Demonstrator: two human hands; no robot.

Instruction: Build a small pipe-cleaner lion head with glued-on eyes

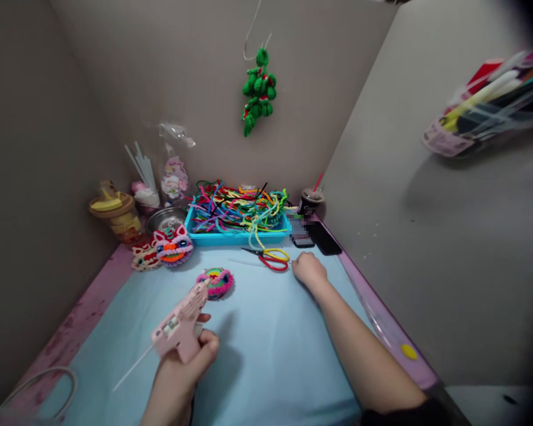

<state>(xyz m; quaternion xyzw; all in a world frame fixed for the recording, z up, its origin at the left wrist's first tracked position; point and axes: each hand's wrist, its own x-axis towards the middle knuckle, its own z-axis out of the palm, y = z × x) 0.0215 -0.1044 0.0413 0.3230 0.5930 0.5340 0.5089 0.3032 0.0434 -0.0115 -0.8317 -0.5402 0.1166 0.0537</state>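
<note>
My left hand (182, 370) is wrapped round the handle of a pink hot glue gun (184, 319). A thin glue stick pokes out of its back end. The gun's nozzle points at a round, pink-edged chenille-stem piece (220, 284) lying on the table; whether they touch I cannot tell. My right hand (310, 270) rests on the table with its fingers curled under, just right of the scissors (275, 258) with red and yellow handles. What those fingers hold, if anything, is hidden.
Behind stands a blue tray (235, 239) heaped with coloured chenille stems. Lion-like chenille faces (174, 245), a metal bowl (166, 219) and a yellow-brown cup (122, 222) are at left. A dark phone (324, 238) and a drink cup (311, 202) stand back right. A cable (66, 378) loops front left.
</note>
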